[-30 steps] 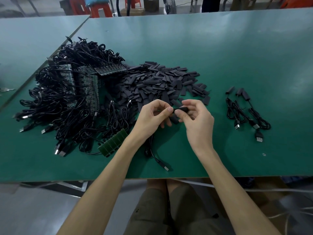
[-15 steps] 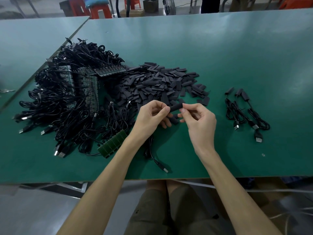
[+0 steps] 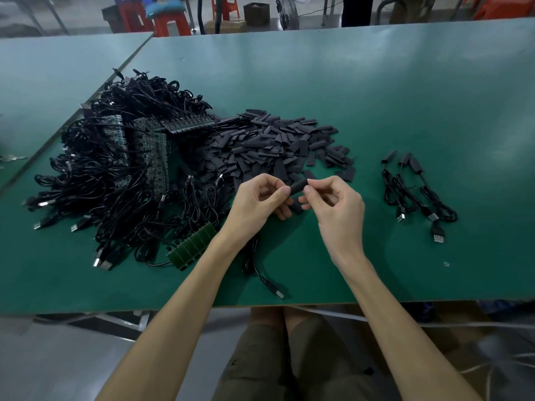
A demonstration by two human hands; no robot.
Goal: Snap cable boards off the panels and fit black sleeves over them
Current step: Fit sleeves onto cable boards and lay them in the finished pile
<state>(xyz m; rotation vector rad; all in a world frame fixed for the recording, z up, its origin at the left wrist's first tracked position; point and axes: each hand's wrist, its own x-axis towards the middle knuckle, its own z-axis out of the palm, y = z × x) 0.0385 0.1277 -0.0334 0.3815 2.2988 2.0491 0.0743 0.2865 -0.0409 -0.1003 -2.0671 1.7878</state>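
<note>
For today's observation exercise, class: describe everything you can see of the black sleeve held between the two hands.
The black sleeve is a short, matte tube, rubbery-looking, tilted slightly up to the right. The left hand pinches its left end, the right hand its right end, above the green table.

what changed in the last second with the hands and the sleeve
The black sleeve slid out of the right hand toward the left hand and now spans the gap between them, tilted; both still pinch it. The sleeve pile, cable heap, green panel and finished cables stayed put.
</note>
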